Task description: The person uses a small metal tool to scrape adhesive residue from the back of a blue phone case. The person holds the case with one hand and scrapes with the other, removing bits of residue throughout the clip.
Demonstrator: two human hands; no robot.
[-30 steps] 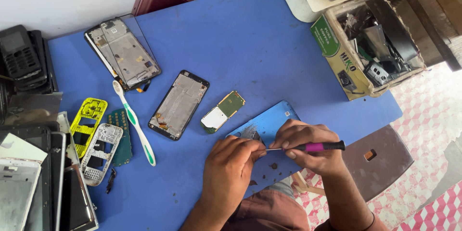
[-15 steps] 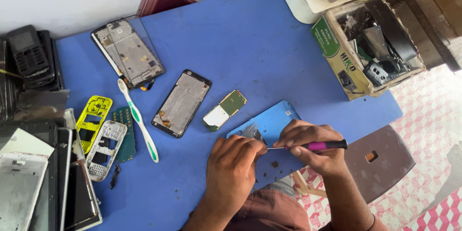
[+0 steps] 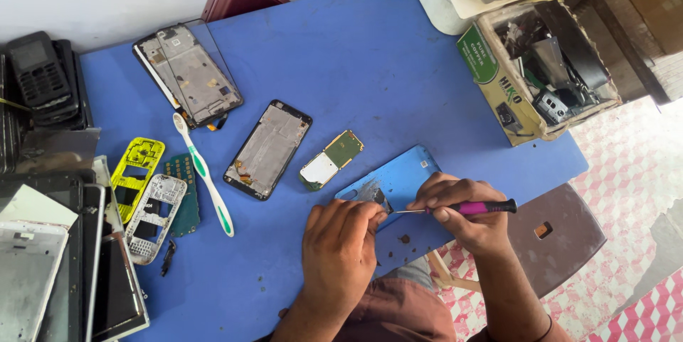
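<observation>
Near the blue surface's (image 3: pixel 398 79) front edge, the left hand (image 3: pixel 340 242) presses the blue phone cover (image 3: pixel 398 175) steady while the right hand (image 3: pixel 462 210) grips a pink-handled screwdriver (image 3: pixel 469 207), its tip at the cover.

Little is altered over the second. The left hand (image 3: pixel 341 242) has been drawn slightly nearer the blue phone shell (image 3: pixel 395 178), its fingertips now pressed at the shell's near corner. The screwdriver (image 3: pixel 462 208) in the right hand (image 3: pixel 462 214) has been kept level, the tip brought closer to the left fingers. The view has been shifted a touch: more of the stacked phones (image 3: pixel 43 79) at the left edge of the worktop (image 3: pixel 370 64) is now taken in.
</observation>
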